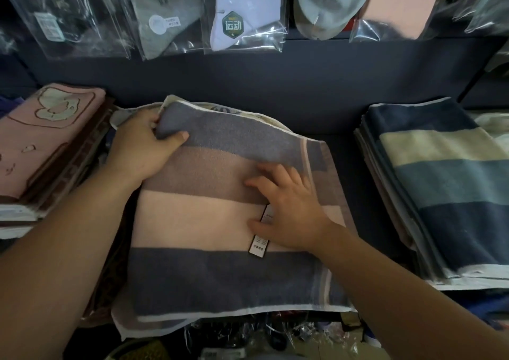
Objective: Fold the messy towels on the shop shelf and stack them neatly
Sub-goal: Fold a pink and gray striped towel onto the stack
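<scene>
While the striped towel lies folded at the middle of the shop shelf, a person works it with both bare hands. The left hand grips the towel's far left corner: the thumb is clamped on top of the grey band, and the other fingers curl under the raised fold. The right hand rests flat on the right half, its fingers straight, spread and pointing towards the shelf's back left, with the heel of the palm over a white label. The towel's grey, brown and pink bands run side to side, so its length runs from the shelf's front edge, where a white hem overhangs, towards the back wall. A pink stack sits at the shelf's left end and a blue striped stack at the right, both apart from the towel. Packaged socks hang above.
</scene>
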### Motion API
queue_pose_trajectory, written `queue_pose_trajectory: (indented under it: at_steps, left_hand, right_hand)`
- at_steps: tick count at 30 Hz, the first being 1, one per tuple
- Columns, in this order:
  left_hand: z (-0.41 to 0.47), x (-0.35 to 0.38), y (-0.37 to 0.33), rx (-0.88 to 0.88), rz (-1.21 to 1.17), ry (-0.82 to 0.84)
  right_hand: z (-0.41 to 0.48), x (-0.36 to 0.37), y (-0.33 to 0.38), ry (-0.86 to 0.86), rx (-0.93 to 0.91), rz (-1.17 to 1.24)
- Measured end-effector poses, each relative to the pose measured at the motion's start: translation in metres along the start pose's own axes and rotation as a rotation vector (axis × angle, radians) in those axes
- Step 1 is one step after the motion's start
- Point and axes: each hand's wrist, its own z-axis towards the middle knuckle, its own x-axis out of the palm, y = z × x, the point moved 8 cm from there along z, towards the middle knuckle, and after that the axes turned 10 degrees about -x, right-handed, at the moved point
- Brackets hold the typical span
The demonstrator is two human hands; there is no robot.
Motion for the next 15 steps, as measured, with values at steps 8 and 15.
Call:
queue_pose_trajectory:
  at_steps: [8, 15]
  left_hand:
    - [-0.088, -0.002, 0.059, -0.232, -0.141, 0.214]
    - [-0.106, 0.005, 0.058, -0.305, -0.536, 0.385]
  right_hand:
    - [-0.022, 0.009, -0.020, 0.220, 0.135, 0.241]
    - [-0.018, 0.032, -0.016, 0.271, 0.289, -0.086]
